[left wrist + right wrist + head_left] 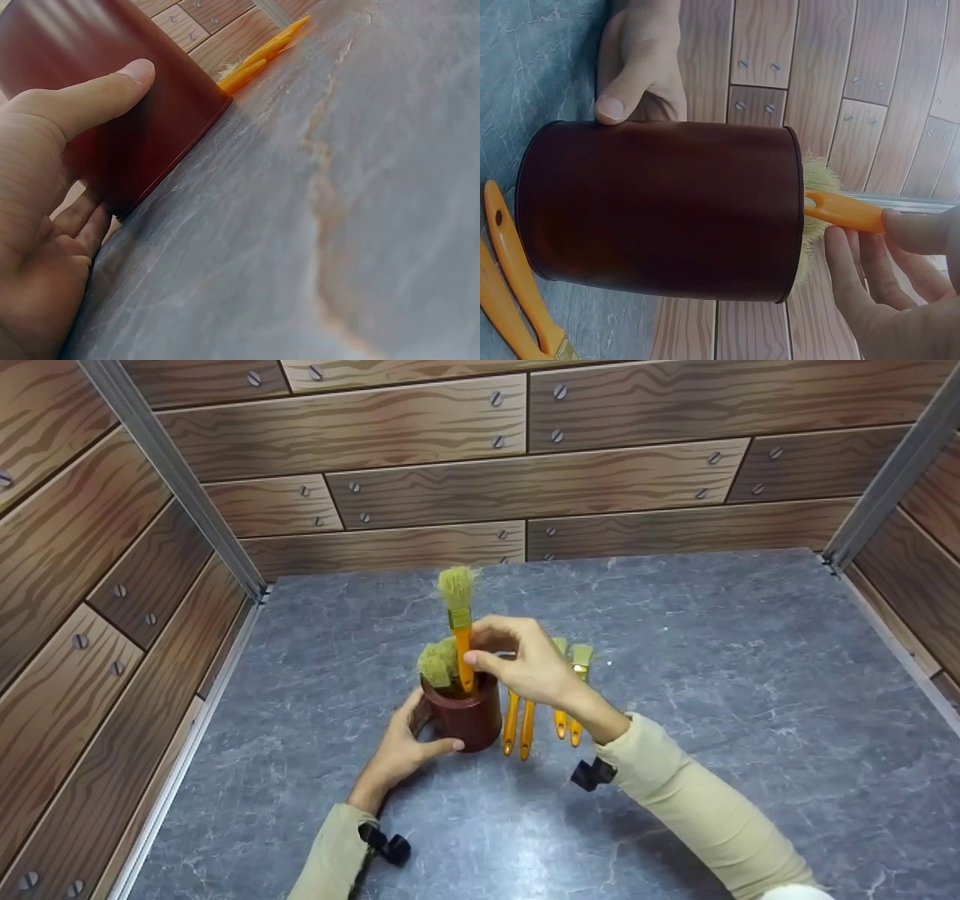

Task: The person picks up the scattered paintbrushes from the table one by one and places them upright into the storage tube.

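Note:
A dark red cylindrical cup (472, 724) stands upright on the table, with bushy paintbrush bristles (435, 666) showing above its rim. My left hand (401, 744) holds the cup from the left, thumb on the near side; its other fingers are partly hidden behind. Between thumb and fingers, my right hand (529, 664) pinches an orange-handled paintbrush (462, 641), bristles up, over the cup. The handle's holed end (817, 201) is at the cup's mouth in the right wrist view. How many brushes the cup contains is hidden.
Right of the cup, several orange-handled paintbrushes (527, 731) lie on the grey marbled table (712, 660), partly covered from view by my right hand. Wood-patterned walls (450, 427) enclose the back and sides, with metal posts (187, 472) at the corners.

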`<state>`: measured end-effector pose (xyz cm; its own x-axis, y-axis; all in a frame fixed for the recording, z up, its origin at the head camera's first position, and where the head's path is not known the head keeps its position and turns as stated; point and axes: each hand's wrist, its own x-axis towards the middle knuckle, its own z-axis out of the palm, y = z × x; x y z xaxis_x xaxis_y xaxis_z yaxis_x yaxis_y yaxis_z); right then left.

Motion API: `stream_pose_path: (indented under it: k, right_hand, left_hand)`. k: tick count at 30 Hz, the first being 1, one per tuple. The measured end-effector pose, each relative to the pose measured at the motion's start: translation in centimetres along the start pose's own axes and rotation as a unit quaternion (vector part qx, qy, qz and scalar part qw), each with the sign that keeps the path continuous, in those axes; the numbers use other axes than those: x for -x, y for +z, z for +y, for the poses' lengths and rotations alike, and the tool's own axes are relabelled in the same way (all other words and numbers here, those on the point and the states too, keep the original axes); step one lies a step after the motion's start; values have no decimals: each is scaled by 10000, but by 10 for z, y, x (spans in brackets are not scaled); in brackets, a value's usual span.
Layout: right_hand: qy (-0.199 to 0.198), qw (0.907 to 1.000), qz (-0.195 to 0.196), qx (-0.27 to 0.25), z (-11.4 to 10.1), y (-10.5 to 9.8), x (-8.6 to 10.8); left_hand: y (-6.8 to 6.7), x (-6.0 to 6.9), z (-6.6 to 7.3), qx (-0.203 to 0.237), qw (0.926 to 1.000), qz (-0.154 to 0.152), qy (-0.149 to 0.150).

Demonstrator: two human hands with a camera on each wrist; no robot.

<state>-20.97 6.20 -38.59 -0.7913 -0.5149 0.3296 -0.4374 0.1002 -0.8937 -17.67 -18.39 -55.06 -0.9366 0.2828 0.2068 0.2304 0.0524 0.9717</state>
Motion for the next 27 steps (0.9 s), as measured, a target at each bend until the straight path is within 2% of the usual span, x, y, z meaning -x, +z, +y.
stream_pose_path:
  k: [15, 21, 27]
  right_hand:
    - [-14, 10000, -75, 35, 2, 0, 5]
    - [45, 9999, -19, 101, 3, -6, 9]
    - [197, 9993, 148, 282, 10, -18, 14]
  left_hand:
    - [1, -3, -3, 37, 9999, -24, 101]
    - [1, -2, -2, 29, 10000, 2, 56]
    - [1, 0, -3, -11, 9999, -126, 75]
